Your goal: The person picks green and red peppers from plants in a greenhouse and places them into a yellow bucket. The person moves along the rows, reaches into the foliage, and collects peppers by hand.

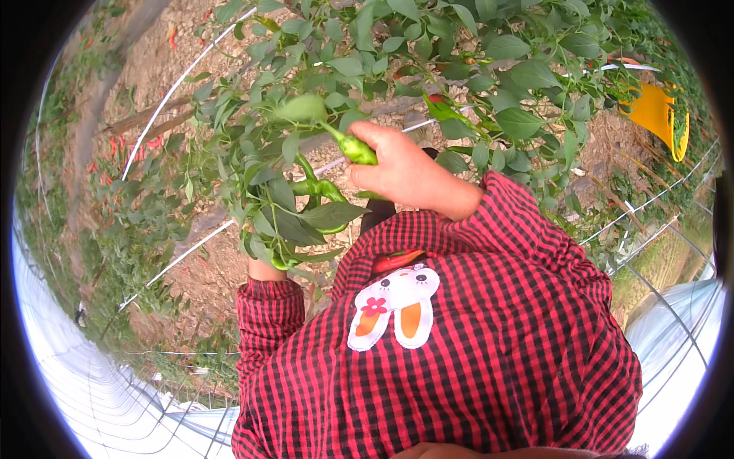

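My right hand [401, 166] is shut on a green chili pepper [355, 149], whose stem points up and left towards a blurred leaf. Of my left arm, the wrist [268, 271] shows at the lower left; that hand is hidden behind pepper leaves. Several curved green peppers [327, 190] hang among the leaves between my two arms. A red pepper [397, 261] lies in a fold of my red and black checked garment, just above its rabbit patch [395, 304].
Leafy pepper plants [516, 74] spread across the front and right. White drip-like lines [172, 92] cross the dry soil. A yellow container [654, 115] stands at the upper right. Red peppers [135, 148] lie or hang at the left. Strings [648, 203] stretch at the right.
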A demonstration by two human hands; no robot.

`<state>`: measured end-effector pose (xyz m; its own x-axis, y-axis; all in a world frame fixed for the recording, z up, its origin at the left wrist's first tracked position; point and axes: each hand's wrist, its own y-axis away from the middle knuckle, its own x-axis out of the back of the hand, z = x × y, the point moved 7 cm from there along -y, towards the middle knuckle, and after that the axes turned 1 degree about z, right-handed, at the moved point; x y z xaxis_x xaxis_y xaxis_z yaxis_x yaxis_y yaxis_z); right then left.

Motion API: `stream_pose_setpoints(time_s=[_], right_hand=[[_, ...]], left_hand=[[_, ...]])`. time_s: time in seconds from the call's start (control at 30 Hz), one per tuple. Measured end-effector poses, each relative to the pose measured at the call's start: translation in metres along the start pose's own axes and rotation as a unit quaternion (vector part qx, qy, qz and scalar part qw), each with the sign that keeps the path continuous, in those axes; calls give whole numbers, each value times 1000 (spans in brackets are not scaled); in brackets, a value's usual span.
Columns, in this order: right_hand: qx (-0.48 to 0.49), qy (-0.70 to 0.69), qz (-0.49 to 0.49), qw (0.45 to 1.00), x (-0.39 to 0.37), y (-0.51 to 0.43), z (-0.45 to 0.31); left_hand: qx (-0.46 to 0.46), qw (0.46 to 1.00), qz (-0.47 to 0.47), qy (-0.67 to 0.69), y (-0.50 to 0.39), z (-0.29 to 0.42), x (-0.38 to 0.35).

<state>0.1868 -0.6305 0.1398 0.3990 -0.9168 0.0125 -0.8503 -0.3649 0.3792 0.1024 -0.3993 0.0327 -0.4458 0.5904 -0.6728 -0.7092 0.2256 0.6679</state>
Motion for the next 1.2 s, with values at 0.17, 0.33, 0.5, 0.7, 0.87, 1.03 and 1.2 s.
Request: stream_pose_setpoints(time_s=[0.17,0.33,0.5,0.7,0.87,1.03,1.2], right_hand=[[-20,-57,-63,996,-16,-24,25],[22,9,-92,995,-37,-24,24],[-74,46,-161,983,-38,-13,30],[-207,-180,-115,955,-56,16,20],[-268,-348,-108,892,-78,29,11],[-257,-399,-118,872,-75,37,-9],[-151,-348,-185,907,-74,48,-29]], left_hand=[[-33,995,-94,-19,8,6,18],[-35,999,-8,19,-13,-4,5],[-15,992,-127,11,-23,-11,-37],[9,997,-64,43,-7,-23,-38],[41,991,-119,53,10,-33,-55],[30,991,-120,45,10,-30,-41],[-14,989,-137,50,-8,-4,-25]])
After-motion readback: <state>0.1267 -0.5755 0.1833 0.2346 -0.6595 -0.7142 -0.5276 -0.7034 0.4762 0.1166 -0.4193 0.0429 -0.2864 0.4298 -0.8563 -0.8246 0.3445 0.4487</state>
